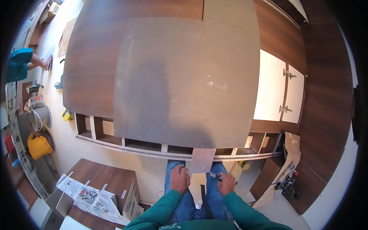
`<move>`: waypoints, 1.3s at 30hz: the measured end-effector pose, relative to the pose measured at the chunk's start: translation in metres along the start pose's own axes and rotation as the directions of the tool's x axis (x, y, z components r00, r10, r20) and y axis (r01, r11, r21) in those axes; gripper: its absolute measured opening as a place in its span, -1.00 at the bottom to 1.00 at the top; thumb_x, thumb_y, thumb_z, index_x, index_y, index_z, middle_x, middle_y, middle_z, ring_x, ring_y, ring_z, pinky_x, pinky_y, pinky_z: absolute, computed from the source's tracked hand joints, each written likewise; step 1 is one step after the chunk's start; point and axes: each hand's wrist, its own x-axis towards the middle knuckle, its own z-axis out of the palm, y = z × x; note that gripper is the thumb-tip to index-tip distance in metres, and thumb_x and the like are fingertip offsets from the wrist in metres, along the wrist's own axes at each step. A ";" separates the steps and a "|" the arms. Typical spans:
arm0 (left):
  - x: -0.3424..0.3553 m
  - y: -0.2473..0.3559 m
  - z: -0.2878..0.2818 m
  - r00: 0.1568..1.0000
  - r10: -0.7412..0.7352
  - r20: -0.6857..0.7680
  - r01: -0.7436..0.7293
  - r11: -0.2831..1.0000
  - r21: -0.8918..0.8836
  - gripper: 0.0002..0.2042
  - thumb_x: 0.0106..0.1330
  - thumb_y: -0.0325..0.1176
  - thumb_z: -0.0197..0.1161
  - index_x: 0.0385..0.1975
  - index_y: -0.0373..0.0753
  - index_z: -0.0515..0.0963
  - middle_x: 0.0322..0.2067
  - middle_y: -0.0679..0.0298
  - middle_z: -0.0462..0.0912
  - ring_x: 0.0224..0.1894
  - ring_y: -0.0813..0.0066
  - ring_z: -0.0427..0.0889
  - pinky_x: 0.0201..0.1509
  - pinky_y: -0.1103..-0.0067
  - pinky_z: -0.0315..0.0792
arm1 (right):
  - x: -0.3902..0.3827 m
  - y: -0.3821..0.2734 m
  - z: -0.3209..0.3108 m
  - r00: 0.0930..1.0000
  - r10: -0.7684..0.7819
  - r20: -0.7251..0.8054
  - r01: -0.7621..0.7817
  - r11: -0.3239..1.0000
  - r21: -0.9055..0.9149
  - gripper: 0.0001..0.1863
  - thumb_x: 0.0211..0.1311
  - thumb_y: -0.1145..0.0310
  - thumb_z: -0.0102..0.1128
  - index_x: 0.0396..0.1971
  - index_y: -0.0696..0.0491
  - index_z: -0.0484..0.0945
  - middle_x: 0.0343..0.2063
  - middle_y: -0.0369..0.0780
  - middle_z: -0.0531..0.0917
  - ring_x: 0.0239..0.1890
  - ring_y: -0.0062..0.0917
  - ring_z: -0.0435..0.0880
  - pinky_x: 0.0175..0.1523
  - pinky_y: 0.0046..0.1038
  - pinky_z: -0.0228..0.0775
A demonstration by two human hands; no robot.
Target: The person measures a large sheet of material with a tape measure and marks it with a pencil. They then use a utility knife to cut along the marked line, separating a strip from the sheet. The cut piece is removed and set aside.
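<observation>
Basically, it's all about the small pinkish sheet [202, 160]: it lies at approx. 2 o'clock from our L hand [179, 178] & approx. 10 to 11 o'clock from our R hand [227, 183], i.e. btwn the two & a bit beyond both. Its far end meets the near edge of the big grey board [184, 84] at 12 o'clock; it crosses the long rail [134, 150], & its near end sticks out toward us over our jeans [217, 197]. Long axis is hard to call, as it's nearly square; its sides run approx. 12 to 6, w/ a slight lean toward 1 & 7. L hand looks nearer, its curled fingers just beside the sheet's 8 o'clock corner; we can't tell if they pinch anything. R hand's fingers wrap a small tool [216, 176], kind unclear, pointing to approx. 10 o'clock, tip by the sheet's 5 o'clock corner; contact unclear.
</observation>
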 end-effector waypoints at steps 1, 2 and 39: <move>0.002 -0.003 0.001 1.000 -0.014 -0.009 0.014 1.000 0.003 -0.76 0.23 -0.40 0.35 -0.10 -0.16 0.62 0.14 0.08 0.56 0.19 0.01 0.51 0.24 0.16 0.38 | 0.002 -0.002 0.001 0.998 0.040 0.038 -0.041 0.999 0.022 -0.60 0.02 0.41 0.43 -0.07 -0.16 0.70 -0.19 -0.17 0.63 0.00 -0.12 0.57 0.13 -0.07 0.28; 0.002 -0.005 0.002 1.000 -0.026 -0.013 0.026 1.000 0.008 -0.75 0.22 -0.39 0.35 -0.09 -0.16 0.62 0.14 0.08 0.56 0.19 0.01 0.51 0.25 0.16 0.37 | 0.003 -0.004 0.002 1.000 0.005 -0.014 -0.004 1.000 0.028 -0.62 0.02 0.40 0.43 -0.08 -0.15 0.70 -0.19 -0.17 0.63 -0.01 -0.12 0.57 0.13 -0.08 0.28; 0.014 0.068 0.108 0.929 0.139 0.344 -0.270 0.890 0.367 -0.78 0.32 -0.32 0.30 -0.07 -0.13 0.60 0.14 0.16 0.55 0.21 0.09 0.49 0.28 0.12 0.30 | 0.012 0.129 0.016 0.975 0.223 0.012 -0.205 0.870 0.449 -0.46 0.23 0.41 0.27 0.25 0.01 0.49 0.03 -0.06 0.58 0.18 -0.07 0.48 0.37 -0.02 0.17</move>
